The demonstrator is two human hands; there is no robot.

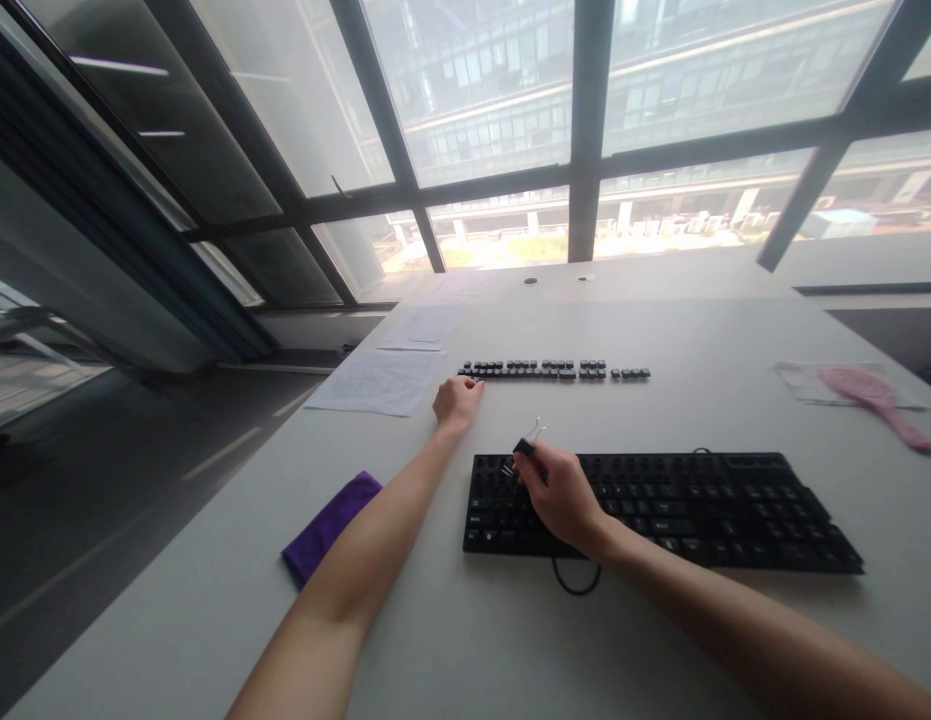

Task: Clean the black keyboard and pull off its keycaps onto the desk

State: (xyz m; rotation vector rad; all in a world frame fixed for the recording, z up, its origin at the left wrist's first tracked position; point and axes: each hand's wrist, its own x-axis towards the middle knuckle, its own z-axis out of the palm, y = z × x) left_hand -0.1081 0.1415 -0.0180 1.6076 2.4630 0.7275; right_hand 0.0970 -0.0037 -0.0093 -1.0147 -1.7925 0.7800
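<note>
My left hand [456, 400] reaches to the left end of two rows of loose black keycaps [536, 373]. Its fingers are pinched around a keycap there, mostly hidden by the fingertips. A keycap puller [523, 447] with a black body and thin wire loops is gripped in my right hand [561, 492]. That hand is over the left part of a black keyboard [682, 510], and the puller's lower end is close to the upper left keys. The keyboard's top rows look stripped of keycaps, while lower rows still carry theirs.
A folded purple cloth [331, 530] lies left of the keyboard, partly behind my left forearm. Printed papers [371, 382] are at the table's left edge. On the right, a pink hairbrush [874, 395] rests on a packet or cloth. A black cable loop [577, 590] sticks out below the keyboard.
</note>
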